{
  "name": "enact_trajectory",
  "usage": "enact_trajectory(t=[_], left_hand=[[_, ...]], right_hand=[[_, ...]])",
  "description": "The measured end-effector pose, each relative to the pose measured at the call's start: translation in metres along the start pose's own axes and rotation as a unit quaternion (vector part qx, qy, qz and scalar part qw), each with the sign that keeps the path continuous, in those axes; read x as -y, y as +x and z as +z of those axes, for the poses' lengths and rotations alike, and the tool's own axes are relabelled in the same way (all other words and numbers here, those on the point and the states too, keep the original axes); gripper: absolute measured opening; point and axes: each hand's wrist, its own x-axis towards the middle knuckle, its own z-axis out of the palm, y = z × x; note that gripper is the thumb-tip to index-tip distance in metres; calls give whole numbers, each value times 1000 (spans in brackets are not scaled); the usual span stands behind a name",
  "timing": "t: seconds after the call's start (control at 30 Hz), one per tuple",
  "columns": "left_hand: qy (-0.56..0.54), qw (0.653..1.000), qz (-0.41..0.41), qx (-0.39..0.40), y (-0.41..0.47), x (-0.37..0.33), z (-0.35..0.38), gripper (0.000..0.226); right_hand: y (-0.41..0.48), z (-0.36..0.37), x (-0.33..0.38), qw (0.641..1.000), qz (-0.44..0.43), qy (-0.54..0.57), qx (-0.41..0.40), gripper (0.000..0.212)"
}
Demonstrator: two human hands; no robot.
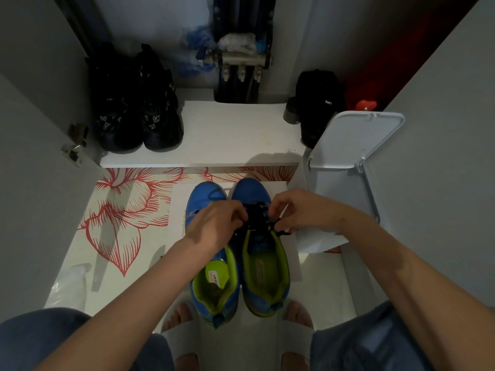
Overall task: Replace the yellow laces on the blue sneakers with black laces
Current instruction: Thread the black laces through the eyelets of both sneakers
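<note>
Both hands up at the lacing of one shoe, centre of frame. Left hand (217, 223): fingers curled in, tips on the near edge of the eyelet rows; it looks to be pinching the black lace (257, 213), though my knuckles hide the tips. Right hand (294, 210): thumb and fingers pinched narrow on the same lace at the other eyelet row, a loose end trailing just below it.

Key relation: the lace runs crosswise between my hands, and the shoe's long axis runs away from me, toe toward top of frame, heel toward the bottom. The work point sits between the two hands. The right hand is nearer the free end, so I judge the next threading or pull falls to it while the left steadies.

Count:
- blue sneakers, two: right-of-frame sneaker (265, 266), being laced, and left-of-frame sneaker (205, 195), side by side and parallel, sides touching or nearly so. My left wrist covers the second one's lacing, so I cannot tell its state.
- black laces seen: one. Yellow laces seen: none.

Outward: both sneakers stand on a pale sheet (180, 210) over a red-flowered mat (120, 210). White bin (356, 140), lid up, right of centre. Pair of black shoes (135, 111), two, on the shelf at upper left. Black bag (318, 103) at upper right.
</note>
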Motion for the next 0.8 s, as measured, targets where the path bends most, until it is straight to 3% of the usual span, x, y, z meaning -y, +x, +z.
enact_trajectory(t=[0.33,0.6,0.73,0.8], left_hand=[[93,994,63,0,-1,-10,1,20],[85,994,-35,54,6,-8,9,32],[29,998,-46,17,5,-2,7,3],[22,997,-65,33,5,-1,4,10]], right_hand=[[-2,1,3,994,-26,-100,-22,16],[0,-1,0,997,-26,-75,-15,33],[5,1,-1,995,-38,-67,-60,33],[10,5,-1,993,-51,-91,-52,33]])
